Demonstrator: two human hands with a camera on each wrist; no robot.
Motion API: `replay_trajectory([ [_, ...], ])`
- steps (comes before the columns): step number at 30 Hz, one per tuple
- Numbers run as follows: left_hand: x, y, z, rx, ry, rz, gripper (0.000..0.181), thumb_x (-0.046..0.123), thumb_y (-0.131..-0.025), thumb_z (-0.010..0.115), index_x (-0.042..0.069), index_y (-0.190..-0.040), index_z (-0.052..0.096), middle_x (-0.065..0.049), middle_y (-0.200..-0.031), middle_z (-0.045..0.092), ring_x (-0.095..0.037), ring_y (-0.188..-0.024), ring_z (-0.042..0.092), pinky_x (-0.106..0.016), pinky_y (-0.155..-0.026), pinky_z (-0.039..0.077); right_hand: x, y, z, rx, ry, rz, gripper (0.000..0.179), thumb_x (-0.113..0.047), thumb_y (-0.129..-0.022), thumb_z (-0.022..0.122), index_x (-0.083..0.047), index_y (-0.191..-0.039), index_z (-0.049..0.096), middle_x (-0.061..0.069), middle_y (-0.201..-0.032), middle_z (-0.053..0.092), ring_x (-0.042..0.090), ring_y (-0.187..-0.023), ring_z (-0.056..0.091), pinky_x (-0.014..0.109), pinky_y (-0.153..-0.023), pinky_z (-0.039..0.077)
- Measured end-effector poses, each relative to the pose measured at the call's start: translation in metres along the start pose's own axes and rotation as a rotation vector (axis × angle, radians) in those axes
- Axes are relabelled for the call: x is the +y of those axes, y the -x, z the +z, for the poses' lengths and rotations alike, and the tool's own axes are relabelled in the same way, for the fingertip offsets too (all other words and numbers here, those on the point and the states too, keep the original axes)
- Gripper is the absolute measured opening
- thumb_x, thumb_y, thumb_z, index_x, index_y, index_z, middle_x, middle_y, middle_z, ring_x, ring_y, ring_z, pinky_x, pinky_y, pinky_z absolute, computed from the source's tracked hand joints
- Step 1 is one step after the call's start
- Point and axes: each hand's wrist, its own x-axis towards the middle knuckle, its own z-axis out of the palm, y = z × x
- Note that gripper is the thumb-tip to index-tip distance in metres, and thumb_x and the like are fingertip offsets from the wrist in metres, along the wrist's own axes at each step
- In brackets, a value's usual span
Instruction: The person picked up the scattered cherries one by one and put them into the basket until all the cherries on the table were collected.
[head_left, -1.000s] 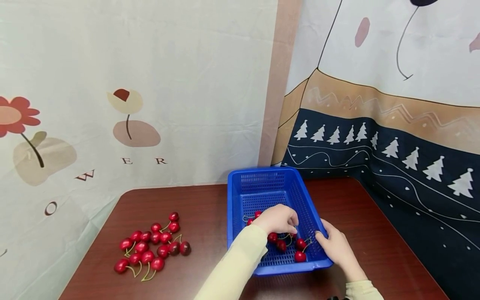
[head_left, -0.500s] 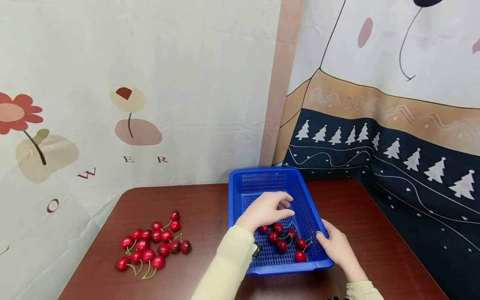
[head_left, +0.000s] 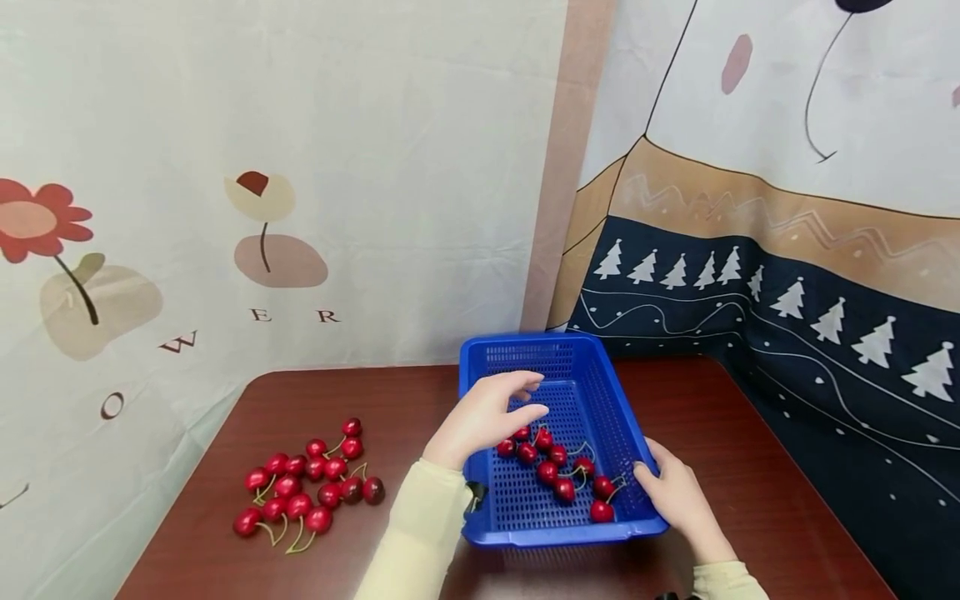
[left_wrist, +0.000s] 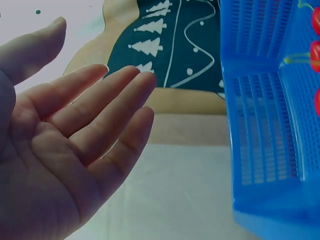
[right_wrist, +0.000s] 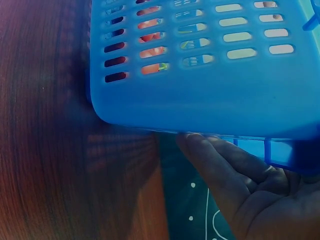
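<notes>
A blue plastic basket with slotted walls stands on the table, with several red cherries on its floor, some with green stems. Above the basket's left side hovers my left hand, its fingers and thumb spread apart. In the left wrist view the palm of this left hand shows bare, beside the basket wall. My right hand grips the basket's right rim near the front corner, thumb over the rim. The right wrist view has its fingers against the basket's outside.
Several more cherries lie in a loose group on the left of the brown wooden table. A pale printed cloth hangs behind the table, and a dark cloth with white trees borders its right side.
My left hand has lifted from the cherries in the basket, opened, and moved left toward the basket's left rim. The right hand keeps its grip on the basket.
</notes>
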Motion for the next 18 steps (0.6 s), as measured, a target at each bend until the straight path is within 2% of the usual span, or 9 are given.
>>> replay_trajectory([
  [6,-0.013,0.009,-0.005,0.041,0.016,-0.025,0.054,0.038,-0.094,0.066,0.015,-0.141,0.055,-0.005,-0.139,0.057,-0.023,-0.120,0.059,-0.047,-0.096,0.050,0.002,-0.001,0.000,0.005,0.006,-0.013,0.046,-0.008,-0.098,0.055,0.008,-0.140,0.045,0.030,-0.114,0.064,0.032,-0.083,0.070,0.047,-0.070,0.058],
  [18,-0.041,0.025,-0.006,0.128,0.086,-0.073,0.057,0.036,-0.094,0.067,0.012,-0.143,0.052,-0.007,-0.138,0.058,-0.026,-0.123,0.056,-0.049,-0.099,0.047,0.003,-0.001,0.001,0.010,-0.004,-0.017,0.046,-0.008,-0.098,0.055,0.008,-0.139,0.046,0.029,-0.114,0.065,0.030,-0.083,0.070,0.046,-0.070,0.058],
])
